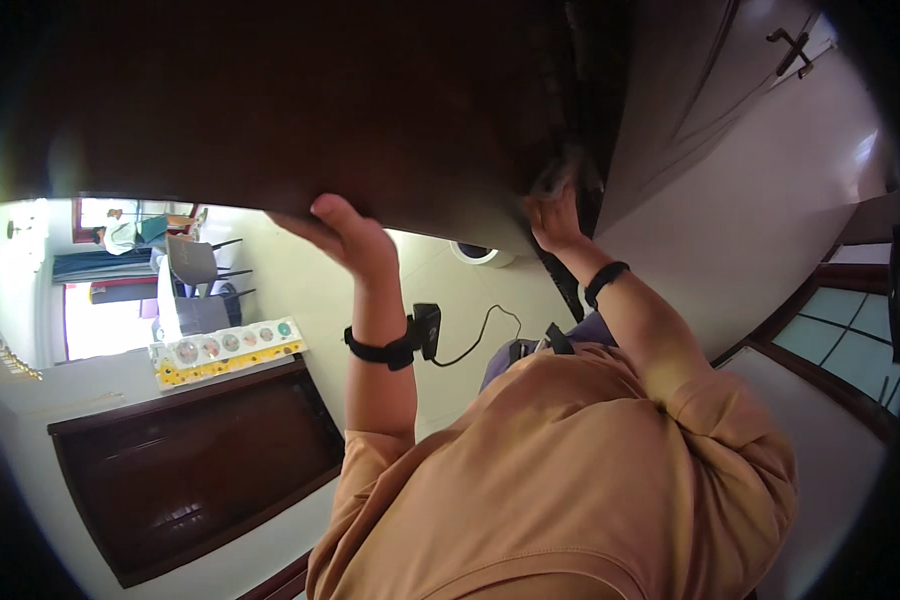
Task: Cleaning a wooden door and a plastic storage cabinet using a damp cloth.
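A large dark brown door (pixel 270 100) fills the upper part of the head view, its lower edge running across above my arms. My left hand (pixel 355 238) grips that edge, with the thumb against the near face and the fingers partly hidden along it. Farther right, my right hand (pixel 555 220) presses a crumpled greyish cloth (pixel 568 178) to the door near its hinge side. The cloth is blurred, and its far part blends into the dark surface. Both wrists carry black bands; a small black device (pixel 427 330) with a cable sits on the left one.
A white round bin (pixel 480 255) stands on the pale floor beyond the door's edge. To the right are a white wall and another door with a dark handle (pixel 792 52). At left are a dark framed panel (pixel 200 460), grey chairs (pixel 192 262) and a person (pixel 125 235).
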